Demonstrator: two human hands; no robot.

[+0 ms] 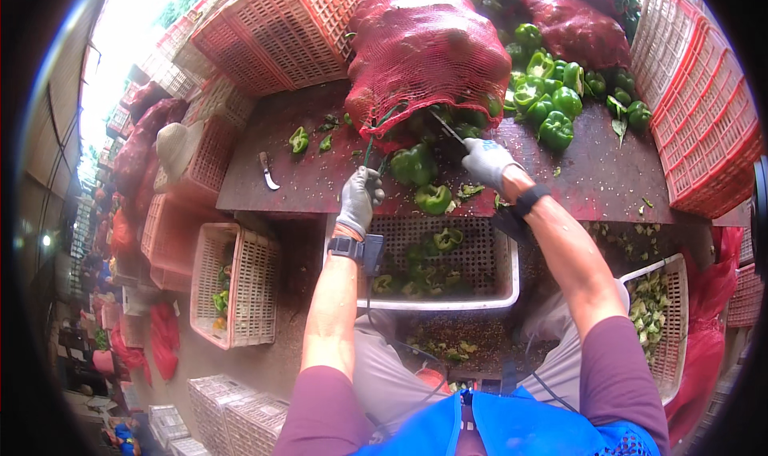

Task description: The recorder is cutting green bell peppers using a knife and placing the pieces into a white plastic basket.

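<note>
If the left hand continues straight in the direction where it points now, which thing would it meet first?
Most likely the near edge of the red mesh sack, past the green string that the left hand grips; depth is hard to judge in this view.

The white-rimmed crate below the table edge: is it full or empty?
Neither, only partly filled: green pepper pieces lie in the white-rimmed crate, while part of its perforated wall shows above them.
</note>
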